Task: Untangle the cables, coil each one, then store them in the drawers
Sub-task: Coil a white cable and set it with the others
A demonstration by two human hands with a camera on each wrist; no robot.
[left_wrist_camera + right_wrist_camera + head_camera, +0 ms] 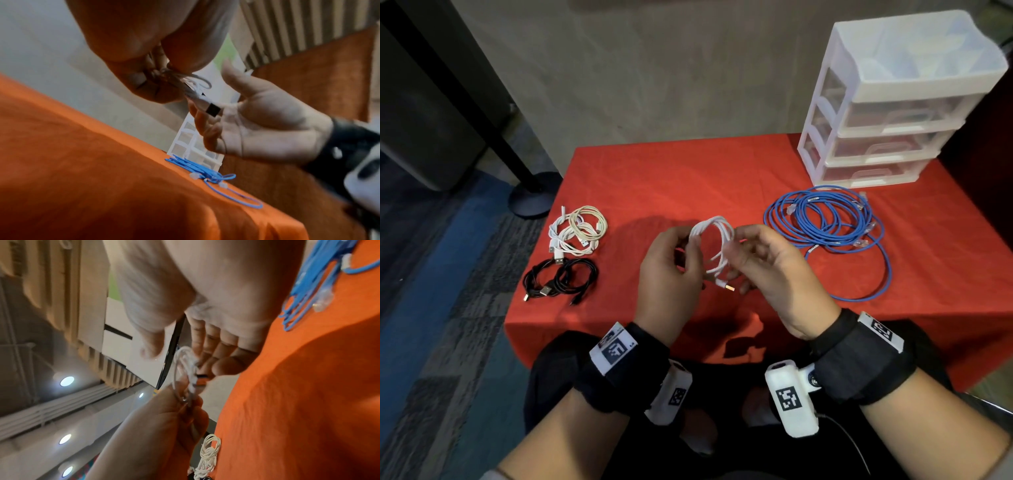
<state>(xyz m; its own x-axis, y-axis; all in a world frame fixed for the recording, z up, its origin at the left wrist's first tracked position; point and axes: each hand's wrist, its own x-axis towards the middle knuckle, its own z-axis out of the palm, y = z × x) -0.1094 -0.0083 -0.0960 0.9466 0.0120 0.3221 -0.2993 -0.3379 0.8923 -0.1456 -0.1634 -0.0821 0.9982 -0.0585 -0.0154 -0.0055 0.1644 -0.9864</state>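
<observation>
You are holding the white cable coil upright above the surface between both hands, left hand gripping its left side, right hand pinching its right, USB end dangling nearer you, drawers lying far right.

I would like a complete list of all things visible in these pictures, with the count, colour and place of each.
white USB cable coil: one, white, held in the air between both hands over the table's near middle.
bundle of white and cream cables: one pile, white and cream, table's left side.
bundle of black cables: one pile, black, in front of the white pile.
blue network cables: one loose pile, blue, table's right side.
translucent plastic drawer unit: one, white, far right corner, drawers closed.
red tablecloth: one, red, covering the table.
left hand: grips the coil's left side.
right hand: pinches the coil's right side.
</observation>
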